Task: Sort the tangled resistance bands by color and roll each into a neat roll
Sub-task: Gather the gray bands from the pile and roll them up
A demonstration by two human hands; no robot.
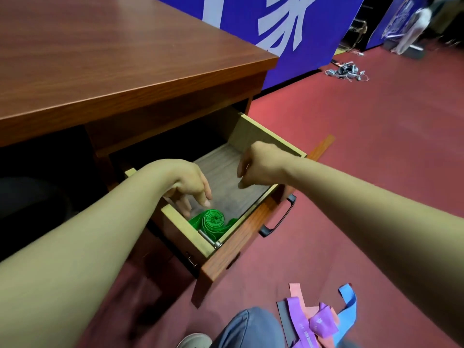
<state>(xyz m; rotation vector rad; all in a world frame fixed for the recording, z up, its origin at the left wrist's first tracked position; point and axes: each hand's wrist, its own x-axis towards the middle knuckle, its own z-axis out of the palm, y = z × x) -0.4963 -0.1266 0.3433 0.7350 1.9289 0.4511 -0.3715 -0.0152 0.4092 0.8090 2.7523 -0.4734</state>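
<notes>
Green roll (213, 219) sits in the near corner of the open drawer (263, 139), directly under the left hand (190, 187). The fingers hang down relaxed and spread, with the tips just above the roll and gripping nothing. Right hand (258, 164) hovers over the drawer's middle, to the right of the left hand. Its fingers are loosely curled and nothing shows in them. Risks: the roll looks loose, with green tails trailing out on both sides, so it could unwind if bumped or let go without tucking. A tail could also snag on the metal fitting (211, 238) just below the roll, or get pinched when the drawer shuts. The unsorted pile (319, 320) of purple, blue, pink and dark bands lies on the floor well below the right hand, beside the knee (251, 327), so most of the sorting looks undone. Hard to see: two left fingertips are behind the drawer's side wall, so I can't tell whether they touch the green. The right palm faces away. The back of the drawer is in shadow. The pile is cut off by the bottom edge, so I can't count the bands.
</notes>
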